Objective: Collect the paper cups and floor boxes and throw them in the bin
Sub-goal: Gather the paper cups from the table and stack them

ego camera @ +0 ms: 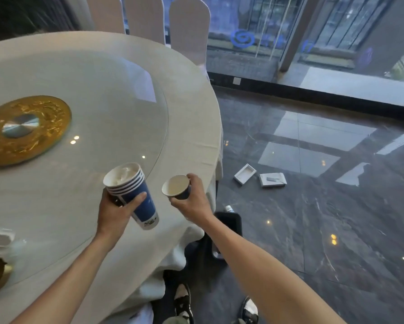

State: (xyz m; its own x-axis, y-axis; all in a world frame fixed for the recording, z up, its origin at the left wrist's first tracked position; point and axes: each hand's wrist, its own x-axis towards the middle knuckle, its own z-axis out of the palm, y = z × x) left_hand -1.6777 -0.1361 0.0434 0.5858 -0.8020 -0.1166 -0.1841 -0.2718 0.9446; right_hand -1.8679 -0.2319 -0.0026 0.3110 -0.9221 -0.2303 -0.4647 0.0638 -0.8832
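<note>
The left hand is wrapped around a stack of paper cups, fingers curled across the blue wall and thumb on the near side. The stack is nested, several white rims showing one inside another, and it tilts with its mouth up and to the left; crumpled white paper sits in the top cup. The base is white with a small printed mark. The right hand grips a single paper cup, also blue outside and white inside, mouth turned toward the camera and showing nothing inside. Its fingers close around the cup's far side. Both cups are held in the air above the near edge of the round desk, just beside each other but apart. The desk carries a pale cloth and a glass turntable with a gold centre disc. On the dark polished floor to the right lie two open white boxes, close together. A black bin stands on the floor under the right forearm.
</note>
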